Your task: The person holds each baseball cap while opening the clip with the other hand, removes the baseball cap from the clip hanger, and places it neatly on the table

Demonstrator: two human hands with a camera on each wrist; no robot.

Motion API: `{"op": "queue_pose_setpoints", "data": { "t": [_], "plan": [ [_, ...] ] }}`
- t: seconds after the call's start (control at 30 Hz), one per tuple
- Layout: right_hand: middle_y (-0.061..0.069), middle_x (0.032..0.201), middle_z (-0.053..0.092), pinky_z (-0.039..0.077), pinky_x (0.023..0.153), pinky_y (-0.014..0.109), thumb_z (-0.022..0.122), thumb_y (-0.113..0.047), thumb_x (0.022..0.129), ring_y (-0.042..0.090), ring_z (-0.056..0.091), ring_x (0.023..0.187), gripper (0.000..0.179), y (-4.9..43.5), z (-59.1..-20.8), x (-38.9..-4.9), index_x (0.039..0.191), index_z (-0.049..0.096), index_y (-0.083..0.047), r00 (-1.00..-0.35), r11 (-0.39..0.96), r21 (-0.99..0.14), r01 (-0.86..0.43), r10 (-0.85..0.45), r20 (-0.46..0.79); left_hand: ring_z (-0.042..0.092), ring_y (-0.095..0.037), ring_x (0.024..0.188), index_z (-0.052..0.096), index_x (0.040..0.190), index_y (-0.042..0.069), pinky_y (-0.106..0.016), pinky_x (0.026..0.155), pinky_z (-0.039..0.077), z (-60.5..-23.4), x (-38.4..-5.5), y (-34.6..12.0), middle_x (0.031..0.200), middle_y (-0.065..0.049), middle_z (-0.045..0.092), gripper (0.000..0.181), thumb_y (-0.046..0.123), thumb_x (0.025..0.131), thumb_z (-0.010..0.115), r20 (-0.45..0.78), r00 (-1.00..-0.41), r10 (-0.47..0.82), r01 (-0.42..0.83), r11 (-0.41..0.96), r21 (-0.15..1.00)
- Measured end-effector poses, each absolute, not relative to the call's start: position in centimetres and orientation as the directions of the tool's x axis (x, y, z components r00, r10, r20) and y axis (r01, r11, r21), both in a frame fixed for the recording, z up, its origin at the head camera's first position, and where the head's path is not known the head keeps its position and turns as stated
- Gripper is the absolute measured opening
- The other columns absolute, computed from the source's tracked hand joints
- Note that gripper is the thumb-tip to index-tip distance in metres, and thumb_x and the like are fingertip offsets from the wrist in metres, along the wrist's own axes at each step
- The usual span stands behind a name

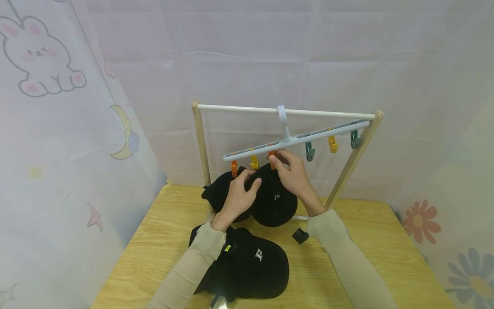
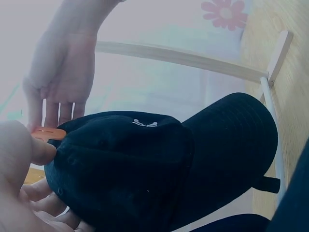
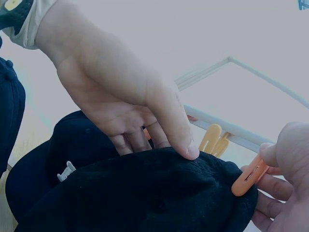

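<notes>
A black baseball cap point(image 1: 275, 208) with a white emblem hangs under a pale blue clip hanger point(image 1: 320, 134). My left hand point(image 1: 240, 195) holds the cap's edge, its thumb lying on the near side in the right wrist view. At the cap's other edge, my right hand point(image 1: 293, 174) pinches an orange clip point(image 3: 249, 176), which overlaps the fabric. Whether the clip bites the cap cannot be told. Behind and left, another black cap point(image 1: 220, 193) hangs near an orange clip point(image 1: 234, 168) and a yellow clip point(image 1: 254, 162).
The hanger hooks over a rack's white bar point(image 1: 239, 108), tilted with its right end higher. Green clips point(image 1: 310, 151) and a yellow clip point(image 1: 332, 143) hang on its right half. A third black cap point(image 1: 266, 274) lies on the wooden table point(image 1: 143, 253), in front of the rack.
</notes>
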State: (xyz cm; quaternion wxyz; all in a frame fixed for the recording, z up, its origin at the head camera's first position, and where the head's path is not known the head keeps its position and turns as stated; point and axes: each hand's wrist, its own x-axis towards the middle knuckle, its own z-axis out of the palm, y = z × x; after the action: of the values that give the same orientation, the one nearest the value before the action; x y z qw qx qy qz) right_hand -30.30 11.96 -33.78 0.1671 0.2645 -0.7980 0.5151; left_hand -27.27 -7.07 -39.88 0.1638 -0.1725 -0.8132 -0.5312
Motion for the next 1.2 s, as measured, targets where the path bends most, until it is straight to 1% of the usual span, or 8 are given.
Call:
{"op": "queue_pose_setpoints", "data": {
  "t": [0.13, 0.33, 0.47, 0.57, 0.63, 0.8, 0.93, 1.2],
  "plan": [
    [0.024, 0.123, 0.076, 0.053, 0.107, 0.060, 0.062, -0.015, 0.110, 0.040, 0.068, 0.125, 0.033, 11.97, -33.80, -30.31, 0.138, 0.069, 0.001, -0.812, 0.343, -0.736, -0.583, -0.233, 0.535, 0.065, -0.038, 0.132, 0.067, 0.131, 0.004, -0.056, 0.114, 0.049, -39.86, -27.37, -7.16, 0.138, -0.016, 0.070, 0.031, 0.024, 0.107, 0.065, 0.447, -0.887, 0.116, 0.456, 0.369, 0.810],
    [0.023, 0.118, 0.077, 0.053, 0.106, 0.057, 0.063, -0.017, 0.109, 0.039, 0.071, 0.118, 0.033, 11.89, -33.80, -30.52, 0.135, 0.071, 0.003, -0.816, 0.343, -0.741, -0.577, -0.213, 0.537, 0.072, -0.030, 0.120, 0.069, 0.125, 0.004, -0.054, 0.108, 0.053, -39.70, -27.43, -7.30, 0.126, -0.014, 0.076, 0.025, 0.021, 0.106, 0.067, 0.439, -0.891, 0.120, 0.452, 0.335, 0.826],
    [0.024, 0.117, 0.077, 0.053, 0.103, 0.055, 0.063, -0.017, 0.110, 0.039, 0.071, 0.115, 0.031, 11.83, -33.75, -30.59, 0.131, 0.073, 0.002, -0.816, 0.338, -0.743, -0.578, -0.210, 0.539, 0.074, -0.028, 0.110, 0.071, 0.121, 0.004, -0.047, 0.096, 0.056, -39.62, -27.39, -7.32, 0.115, -0.012, 0.080, 0.021, 0.019, 0.106, 0.067, 0.450, -0.886, 0.116, 0.462, 0.322, 0.826],
    [0.025, 0.117, 0.077, 0.053, 0.103, 0.054, 0.063, -0.018, 0.109, 0.038, 0.071, 0.114, 0.030, 11.84, -33.71, -30.56, 0.129, 0.075, 0.001, -0.820, 0.335, -0.749, -0.572, -0.203, 0.536, 0.074, -0.028, 0.108, 0.071, 0.121, 0.004, -0.043, 0.090, 0.056, -39.61, -27.37, -7.34, 0.113, -0.012, 0.081, 0.021, 0.019, 0.106, 0.067, 0.451, -0.885, 0.118, 0.465, 0.311, 0.829],
    [0.024, 0.117, 0.077, 0.053, 0.104, 0.055, 0.063, -0.018, 0.109, 0.038, 0.072, 0.113, 0.029, 11.86, -33.77, -30.58, 0.128, 0.075, 0.001, -0.823, 0.334, -0.753, -0.567, -0.197, 0.533, 0.074, -0.030, 0.110, 0.072, 0.123, 0.004, -0.044, 0.091, 0.057, -39.62, -27.37, -7.37, 0.117, -0.013, 0.080, 0.023, 0.018, 0.106, 0.068, 0.452, -0.884, 0.123, 0.467, 0.303, 0.831],
    [0.022, 0.118, 0.078, 0.052, 0.106, 0.056, 0.063, -0.018, 0.109, 0.038, 0.071, 0.115, 0.030, 11.87, -33.88, -30.61, 0.129, 0.075, 0.002, -0.831, 0.330, -0.763, -0.556, -0.184, 0.525, 0.072, -0.032, 0.120, 0.072, 0.130, 0.003, -0.053, 0.104, 0.055, -39.56, -27.36, -7.40, 0.128, -0.016, 0.076, 0.028, 0.016, 0.105, 0.069, 0.453, -0.882, 0.131, 0.471, 0.302, 0.829],
    [0.022, 0.119, 0.078, 0.051, 0.109, 0.055, 0.064, -0.019, 0.109, 0.037, 0.071, 0.118, 0.030, 11.81, -33.95, -30.68, 0.129, 0.075, 0.001, -0.840, 0.313, -0.780, -0.542, -0.176, 0.513, 0.073, -0.033, 0.120, 0.072, 0.130, 0.003, -0.055, 0.105, 0.054, -39.48, -27.27, -7.39, 0.131, -0.016, 0.075, 0.028, 0.015, 0.106, 0.068, 0.452, -0.882, 0.137, 0.471, 0.297, 0.830],
    [0.023, 0.117, 0.078, 0.051, 0.108, 0.053, 0.064, -0.018, 0.109, 0.037, 0.072, 0.113, 0.029, 11.72, -34.08, -30.74, 0.127, 0.076, 0.001, -0.842, 0.289, -0.791, -0.539, -0.159, 0.515, 0.071, -0.032, 0.124, 0.073, 0.130, 0.005, -0.056, 0.110, 0.051, -39.73, -27.20, -7.30, 0.135, -0.014, 0.073, 0.027, 0.015, 0.107, 0.066, 0.444, -0.886, 0.133, 0.463, 0.297, 0.835]
  ]
}}
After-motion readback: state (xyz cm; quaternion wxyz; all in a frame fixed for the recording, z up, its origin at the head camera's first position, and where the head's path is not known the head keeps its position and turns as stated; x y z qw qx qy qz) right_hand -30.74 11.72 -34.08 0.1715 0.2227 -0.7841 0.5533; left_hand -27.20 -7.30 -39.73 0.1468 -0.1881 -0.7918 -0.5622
